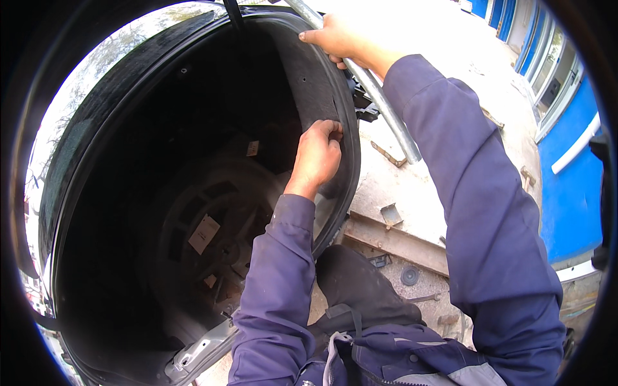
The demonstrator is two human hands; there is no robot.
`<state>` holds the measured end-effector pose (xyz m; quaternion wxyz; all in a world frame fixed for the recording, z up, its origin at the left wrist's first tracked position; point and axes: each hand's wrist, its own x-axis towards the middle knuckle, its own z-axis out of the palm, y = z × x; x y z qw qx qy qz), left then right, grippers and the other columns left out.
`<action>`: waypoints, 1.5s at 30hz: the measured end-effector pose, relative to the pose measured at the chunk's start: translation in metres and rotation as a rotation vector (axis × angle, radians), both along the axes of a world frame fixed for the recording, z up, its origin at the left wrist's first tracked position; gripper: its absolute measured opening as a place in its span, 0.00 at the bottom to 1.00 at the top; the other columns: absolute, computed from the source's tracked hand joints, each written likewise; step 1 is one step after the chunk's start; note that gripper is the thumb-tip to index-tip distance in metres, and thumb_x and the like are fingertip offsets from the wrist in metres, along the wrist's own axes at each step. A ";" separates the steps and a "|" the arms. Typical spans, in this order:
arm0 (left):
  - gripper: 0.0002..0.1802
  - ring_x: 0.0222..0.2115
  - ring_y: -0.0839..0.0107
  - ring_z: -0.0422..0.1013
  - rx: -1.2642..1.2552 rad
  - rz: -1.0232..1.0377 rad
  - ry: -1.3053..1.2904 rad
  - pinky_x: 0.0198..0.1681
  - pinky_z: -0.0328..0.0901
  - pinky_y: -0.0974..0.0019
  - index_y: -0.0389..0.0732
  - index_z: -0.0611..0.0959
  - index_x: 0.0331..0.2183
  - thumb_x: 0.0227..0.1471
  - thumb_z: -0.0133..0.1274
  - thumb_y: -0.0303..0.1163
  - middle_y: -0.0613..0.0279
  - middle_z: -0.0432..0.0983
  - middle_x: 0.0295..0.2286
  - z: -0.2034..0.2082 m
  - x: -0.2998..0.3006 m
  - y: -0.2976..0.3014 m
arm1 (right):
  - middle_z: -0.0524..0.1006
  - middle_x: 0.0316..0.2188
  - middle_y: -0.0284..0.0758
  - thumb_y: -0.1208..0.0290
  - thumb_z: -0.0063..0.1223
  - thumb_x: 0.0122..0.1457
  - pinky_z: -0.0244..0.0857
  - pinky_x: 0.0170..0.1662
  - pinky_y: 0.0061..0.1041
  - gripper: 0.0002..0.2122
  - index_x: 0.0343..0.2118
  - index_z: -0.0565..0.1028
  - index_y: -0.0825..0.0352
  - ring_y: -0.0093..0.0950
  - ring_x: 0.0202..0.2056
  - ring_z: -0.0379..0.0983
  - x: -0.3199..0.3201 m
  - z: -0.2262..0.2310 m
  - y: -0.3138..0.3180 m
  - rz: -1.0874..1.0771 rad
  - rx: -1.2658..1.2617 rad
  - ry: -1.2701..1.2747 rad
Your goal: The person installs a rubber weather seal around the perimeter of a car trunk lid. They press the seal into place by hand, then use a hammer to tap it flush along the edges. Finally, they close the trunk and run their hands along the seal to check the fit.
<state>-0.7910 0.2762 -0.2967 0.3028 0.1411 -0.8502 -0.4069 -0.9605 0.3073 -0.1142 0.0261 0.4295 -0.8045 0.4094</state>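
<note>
My right hand (338, 42) is wrapped round a grey metal pipe (384, 105), which slants over the right rim of an open car trunk. The pipe's lower end hangs beside my right sleeve. At the trunk's right side, my left hand (318, 153) is closed, its fingertips curled against the black side lining (301, 71) close to the rubber seal (353, 138). Whatever those fingers pinch, if anything, is hidden. Deep inside the dark trunk is a round spare-wheel well (168, 222), with a pale rectangular tag (204, 234) lying in it.
A rusty steel beam (399, 241) lies on the ground right of the car, near a small metal bracket (391, 214), a round black disc (409, 276) and a wrench (423, 298). A blue wall (570, 199) stands at the far right. A thin black strut (234, 14) crosses the trunk's top edge.
</note>
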 end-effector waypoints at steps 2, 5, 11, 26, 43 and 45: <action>0.21 0.47 0.58 0.86 -0.077 0.006 -0.011 0.58 0.77 0.58 0.26 0.88 0.49 0.57 0.47 0.14 0.46 0.89 0.42 -0.007 0.001 0.001 | 0.74 0.15 0.34 0.51 0.66 0.74 0.72 0.22 0.29 0.26 0.38 0.83 0.78 0.24 0.15 0.69 0.000 -0.001 -0.001 -0.005 -0.008 0.004; 0.20 0.47 0.56 0.86 -0.004 -0.036 -0.057 0.58 0.77 0.58 0.27 0.88 0.48 0.57 0.47 0.15 0.44 0.88 0.43 -0.018 0.006 0.005 | 0.73 0.15 0.34 0.50 0.66 0.74 0.72 0.22 0.29 0.26 0.38 0.83 0.77 0.23 0.15 0.69 0.001 -0.001 -0.002 -0.008 -0.051 0.009; 0.14 0.45 0.43 0.81 0.081 0.022 -0.064 0.52 0.75 0.47 0.30 0.88 0.38 0.67 0.61 0.34 0.41 0.84 0.39 -0.019 0.003 0.014 | 0.73 0.15 0.34 0.51 0.67 0.74 0.71 0.22 0.29 0.25 0.40 0.82 0.77 0.23 0.15 0.69 -0.001 0.001 0.000 -0.007 0.017 -0.006; 0.25 0.43 0.48 0.76 -0.176 0.327 0.002 0.49 0.72 0.47 0.33 0.83 0.24 0.55 0.76 0.45 0.49 0.77 0.33 -0.010 -0.024 0.030 | 0.73 0.16 0.34 0.52 0.67 0.73 0.69 0.20 0.30 0.25 0.39 0.80 0.78 0.23 0.15 0.69 -0.004 -0.001 -0.001 0.015 -0.023 -0.037; 0.23 0.41 0.51 0.75 0.159 0.339 0.166 0.48 0.72 0.50 0.34 0.81 0.30 0.50 0.81 0.36 0.49 0.76 0.37 0.027 -0.044 0.019 | 0.73 0.16 0.34 0.52 0.66 0.74 0.69 0.21 0.30 0.26 0.43 0.79 0.80 0.24 0.14 0.69 -0.001 0.000 0.000 0.019 -0.036 -0.045; 0.25 0.38 0.54 0.78 0.236 0.253 0.119 0.45 0.74 0.51 0.34 0.82 0.31 0.50 0.83 0.38 0.48 0.79 0.39 0.028 -0.040 0.009 | 0.74 0.15 0.35 0.51 0.66 0.73 0.69 0.21 0.30 0.27 0.40 0.80 0.80 0.24 0.14 0.70 0.000 0.001 0.001 -0.010 -0.009 -0.021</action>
